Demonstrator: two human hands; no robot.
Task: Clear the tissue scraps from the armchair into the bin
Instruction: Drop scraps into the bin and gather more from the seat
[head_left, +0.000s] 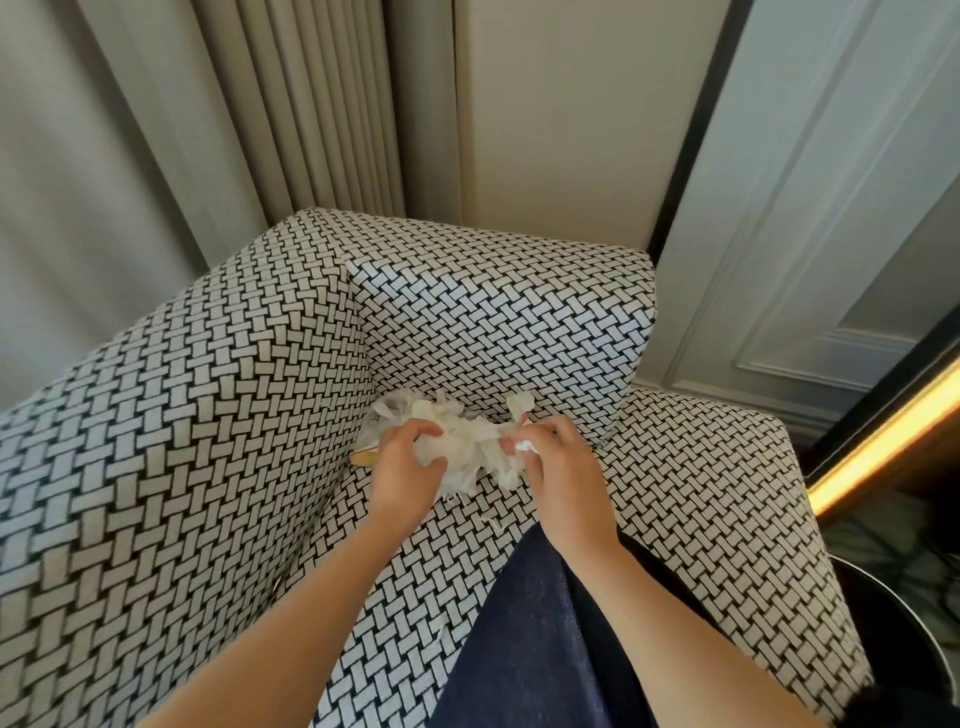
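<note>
Two hands work the seat of the black-and-white basket-weave fabric armchair (208, 415): the left hand (402, 467) is curled tight round the white shredded tissue scraps (467, 447) heaped at the seat's back, and the right hand (561, 478) pinches the heap's other end. Light, torn shreds could slip out and fall on lifting. At far right, the dark round bin (893, 639) is too shadowed to show any contents.

Pleated beige curtains (291, 104) hang beside a pale panelled wall (810, 208) and a glowing amber strip (883, 441).
</note>
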